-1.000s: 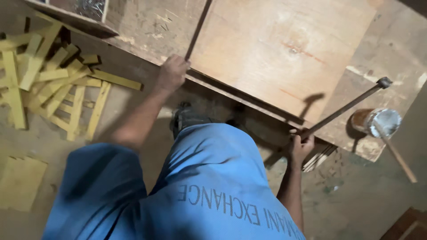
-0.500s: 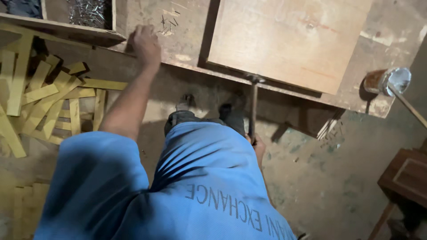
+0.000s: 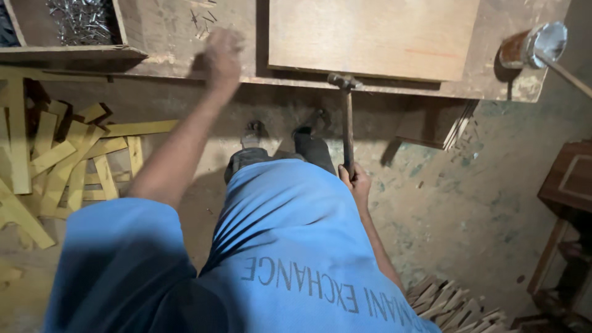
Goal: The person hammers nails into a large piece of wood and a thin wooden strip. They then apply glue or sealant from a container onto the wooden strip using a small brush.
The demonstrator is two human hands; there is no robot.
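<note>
Below my head, one wooden table (image 3: 185, 37) runs across the top of the view, and it is the biggest thing I can see. On it lies one flat plywood board (image 3: 370, 37), pale brown, its near edge close to the table's front edge. At the table's left end sits one open wooden box (image 3: 123, 31) filled with a heap of metal nails (image 3: 80, 21) (too many and too tangled to count). A few loose nails (image 3: 203, 15) lie scattered on the bare table just beyond my left hand.

On the floor (image 3: 456, 203) to the left lies a jumble of yellow wood strips (image 3: 68, 160), well over a dozen, crossing one another. At the lower right edge a second stack of thin strips (image 3: 450, 302) shows.

At the table's right corner stands one round tin (image 3: 533, 43) with one stick (image 3: 567, 71) leaning out of it.

My right hand (image 3: 357, 182) is closed around the handle of one hammer (image 3: 347, 123), fingers wrapped tight low on the shaft; the shaft points up and the head sits at the table's front edge, just below the board. My left hand (image 3: 223, 55) is over the table between box and board, blurred, so I cannot tell whether the fingers are spread or curled.
</note>
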